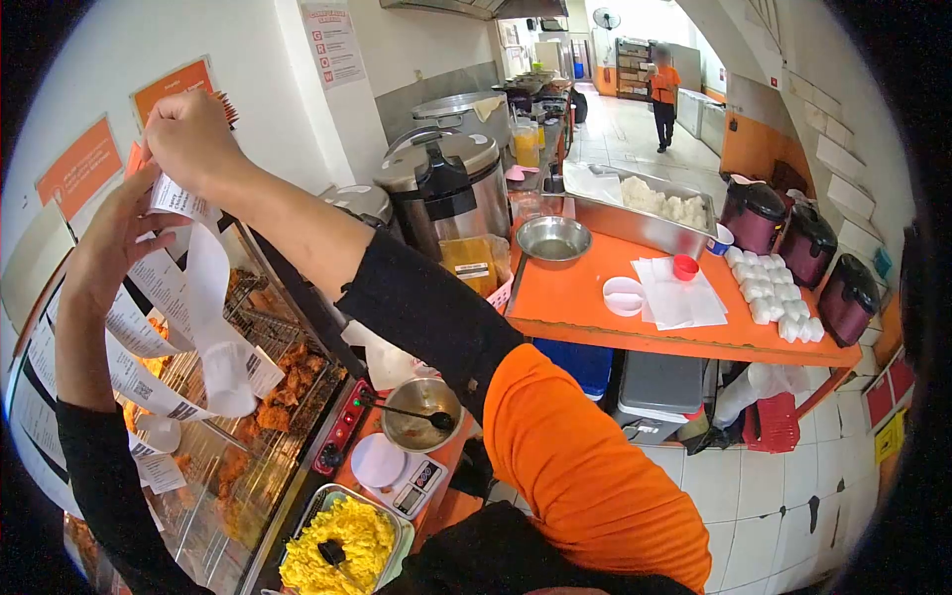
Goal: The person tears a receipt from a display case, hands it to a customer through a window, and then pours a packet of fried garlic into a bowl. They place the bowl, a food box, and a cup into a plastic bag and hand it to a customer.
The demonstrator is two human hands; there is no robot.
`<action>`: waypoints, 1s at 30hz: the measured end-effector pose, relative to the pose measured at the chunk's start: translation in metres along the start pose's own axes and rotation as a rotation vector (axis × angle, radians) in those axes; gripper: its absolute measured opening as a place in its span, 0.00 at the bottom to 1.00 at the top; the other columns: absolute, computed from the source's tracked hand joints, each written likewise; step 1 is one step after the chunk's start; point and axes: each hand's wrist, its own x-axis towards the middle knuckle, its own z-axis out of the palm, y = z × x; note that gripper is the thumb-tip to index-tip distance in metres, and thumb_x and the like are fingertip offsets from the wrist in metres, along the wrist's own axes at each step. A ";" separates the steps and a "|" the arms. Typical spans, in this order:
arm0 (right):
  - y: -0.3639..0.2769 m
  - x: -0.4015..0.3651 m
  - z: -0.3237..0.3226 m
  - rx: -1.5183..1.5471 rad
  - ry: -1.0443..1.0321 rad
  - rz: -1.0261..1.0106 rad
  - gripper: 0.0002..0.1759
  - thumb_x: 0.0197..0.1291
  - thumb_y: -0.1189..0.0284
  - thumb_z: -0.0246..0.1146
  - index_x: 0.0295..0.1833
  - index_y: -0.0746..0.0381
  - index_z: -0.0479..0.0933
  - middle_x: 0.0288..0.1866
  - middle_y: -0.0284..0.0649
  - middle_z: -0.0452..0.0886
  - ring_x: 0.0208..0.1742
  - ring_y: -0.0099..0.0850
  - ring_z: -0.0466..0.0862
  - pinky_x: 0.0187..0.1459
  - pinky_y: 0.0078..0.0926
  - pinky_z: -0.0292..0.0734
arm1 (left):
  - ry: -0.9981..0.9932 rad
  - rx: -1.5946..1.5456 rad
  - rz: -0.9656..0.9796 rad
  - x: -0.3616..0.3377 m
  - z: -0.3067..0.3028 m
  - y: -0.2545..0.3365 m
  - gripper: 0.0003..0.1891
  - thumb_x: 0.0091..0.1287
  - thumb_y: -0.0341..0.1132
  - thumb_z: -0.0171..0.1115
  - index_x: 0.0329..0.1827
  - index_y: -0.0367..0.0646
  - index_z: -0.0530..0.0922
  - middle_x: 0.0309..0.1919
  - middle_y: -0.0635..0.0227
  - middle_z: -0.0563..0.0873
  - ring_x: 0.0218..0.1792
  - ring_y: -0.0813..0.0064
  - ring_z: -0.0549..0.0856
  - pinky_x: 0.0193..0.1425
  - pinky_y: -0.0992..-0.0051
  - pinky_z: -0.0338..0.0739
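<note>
Receipt strip (pixel 206 273) is dangling in loops before the food case (pixel 296 476); left hand (pixel 107 238) is touching its top, fingers part-spread; right hand (pixel 193 144) is curling, pinch unclear. Any next move is calling for untangled loops.

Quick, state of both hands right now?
Left hand: fingers part-curled at the paper slips; grip unclear.
Right hand: closed; what it pinches cannot be told.

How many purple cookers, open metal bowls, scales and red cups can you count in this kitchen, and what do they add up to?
Purple cookers: 3
Open metal bowls: 2
Scale: 1
Red cup: 1
Total: 7
</note>
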 end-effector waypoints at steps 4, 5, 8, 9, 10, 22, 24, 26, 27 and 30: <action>-0.004 -0.003 -0.015 0.117 0.031 -0.003 0.09 0.46 0.75 0.56 0.20 0.66 0.79 0.20 0.43 0.80 0.23 0.28 0.79 0.29 0.28 0.74 | -0.104 -0.059 -0.040 0.025 -0.007 -0.001 0.26 0.67 0.52 0.56 0.63 0.47 0.72 0.47 0.73 0.79 0.44 0.79 0.79 0.55 0.76 0.70; -0.004 -0.004 -0.019 0.124 0.038 0.017 0.08 0.46 0.75 0.57 0.20 0.66 0.78 0.20 0.43 0.80 0.24 0.29 0.79 0.30 0.29 0.74 | -0.073 0.005 0.023 0.026 -0.005 0.002 0.25 0.67 0.51 0.56 0.63 0.48 0.71 0.48 0.73 0.79 0.45 0.80 0.78 0.56 0.77 0.70; 0.026 0.003 -0.025 0.226 -0.033 0.074 0.11 0.48 0.71 0.63 0.37 0.65 0.79 0.34 0.41 0.80 0.37 0.26 0.79 0.37 0.25 0.75 | 0.028 0.262 0.166 0.025 -0.002 0.018 0.23 0.67 0.49 0.58 0.60 0.48 0.73 0.50 0.73 0.79 0.50 0.82 0.75 0.56 0.75 0.69; 0.030 -0.001 -0.027 0.316 -0.090 0.076 0.16 0.49 0.70 0.65 0.45 0.64 0.75 0.40 0.42 0.78 0.41 0.26 0.78 0.40 0.24 0.75 | 0.081 0.312 0.185 0.030 -0.007 0.020 0.23 0.67 0.49 0.58 0.60 0.47 0.73 0.52 0.73 0.79 0.51 0.81 0.75 0.56 0.74 0.70; 0.031 -0.007 -0.034 0.413 -0.156 0.076 0.23 0.50 0.69 0.66 0.53 0.64 0.71 0.45 0.42 0.76 0.45 0.26 0.77 0.43 0.23 0.76 | 0.130 0.371 0.220 0.041 -0.016 0.018 0.23 0.66 0.48 0.60 0.60 0.46 0.73 0.53 0.71 0.79 0.50 0.80 0.76 0.54 0.74 0.71; 0.067 -0.071 -0.048 0.341 -0.441 0.571 0.27 0.54 0.72 0.70 0.58 0.68 0.70 0.46 0.43 0.83 0.45 0.27 0.83 0.48 0.24 0.75 | 0.226 0.825 0.265 0.090 -0.065 -0.014 0.23 0.53 0.38 0.73 0.50 0.42 0.77 0.41 0.58 0.85 0.40 0.65 0.84 0.43 0.69 0.78; 0.074 -0.080 -0.048 0.354 -0.443 0.611 0.25 0.55 0.72 0.69 0.57 0.68 0.72 0.46 0.43 0.83 0.45 0.26 0.82 0.48 0.23 0.75 | 0.195 1.166 0.285 0.092 -0.064 -0.018 0.21 0.52 0.39 0.72 0.49 0.44 0.78 0.42 0.58 0.85 0.41 0.60 0.85 0.45 0.66 0.79; 0.085 -0.088 -0.049 0.378 -0.465 0.630 0.24 0.55 0.72 0.69 0.56 0.68 0.72 0.46 0.42 0.83 0.45 0.25 0.82 0.48 0.23 0.75 | 0.143 1.189 0.323 0.095 -0.065 -0.022 0.19 0.52 0.40 0.71 0.46 0.46 0.78 0.43 0.60 0.83 0.46 0.56 0.83 0.48 0.62 0.77; 0.089 -0.092 -0.048 0.377 -0.468 0.658 0.23 0.55 0.72 0.69 0.56 0.67 0.73 0.46 0.40 0.83 0.46 0.25 0.82 0.48 0.23 0.75 | 0.149 1.218 0.394 0.094 -0.064 -0.023 0.19 0.52 0.40 0.71 0.46 0.46 0.78 0.43 0.60 0.83 0.46 0.56 0.82 0.48 0.62 0.77; 0.103 -0.105 -0.046 0.381 -0.477 0.643 0.18 0.60 0.69 0.66 0.54 0.62 0.73 0.46 0.34 0.81 0.47 0.21 0.81 0.48 0.21 0.76 | 0.194 1.207 0.515 0.090 -0.061 -0.029 0.18 0.53 0.40 0.71 0.44 0.46 0.79 0.43 0.61 0.81 0.47 0.56 0.81 0.50 0.61 0.76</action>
